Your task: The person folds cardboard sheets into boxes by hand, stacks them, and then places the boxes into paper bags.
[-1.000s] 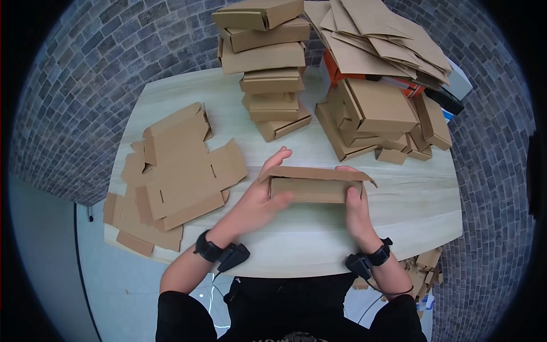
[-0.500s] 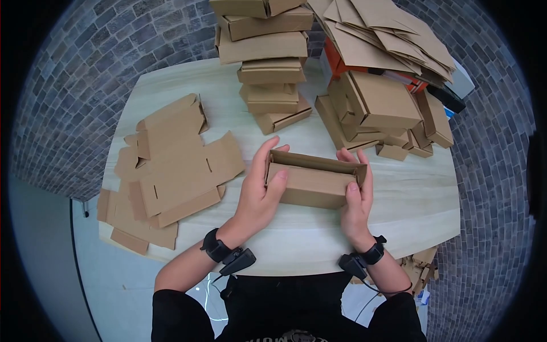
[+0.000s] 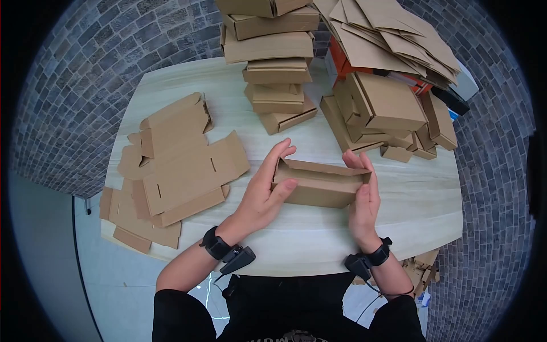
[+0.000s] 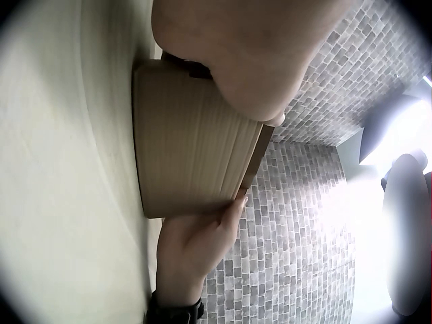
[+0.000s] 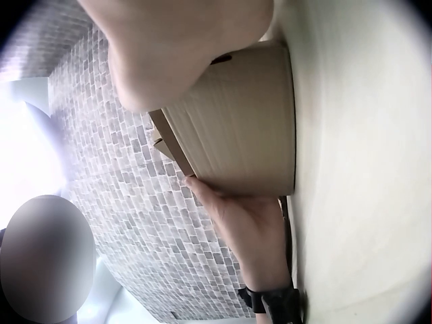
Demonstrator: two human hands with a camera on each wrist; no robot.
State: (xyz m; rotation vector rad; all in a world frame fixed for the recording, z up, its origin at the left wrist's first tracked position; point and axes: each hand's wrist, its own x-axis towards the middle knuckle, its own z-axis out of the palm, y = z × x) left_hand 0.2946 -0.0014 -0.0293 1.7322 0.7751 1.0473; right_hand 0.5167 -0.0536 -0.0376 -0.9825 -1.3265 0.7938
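Observation:
A small brown cardboard box [image 3: 320,195] stands near the front of the table, its long open top facing up with the inside partly visible. My left hand [image 3: 262,199] holds its left end, with the thumb over the near wall and the fingers along the side. At the right end, my right hand [image 3: 363,211] holds it the same way, thumb at the near corner. The plain near wall of the box [image 4: 185,142] fills the middle of the left wrist view, low over the tabletop. In the right wrist view, the left hand [image 5: 246,226] supports the far end.
Flat, partly folded cardboard blanks [image 3: 188,171] lie left on the table [image 3: 239,251]. A tall stack of folded boxes [image 3: 277,74] stands at the back. More boxes [image 3: 393,102] are heaped at the right, beside a pile of flat cardboard sheets [image 3: 393,37].
The box has turned from its opening facing me, under a raised flap, to its opening facing up. Both thumbs now lie on the near wall.

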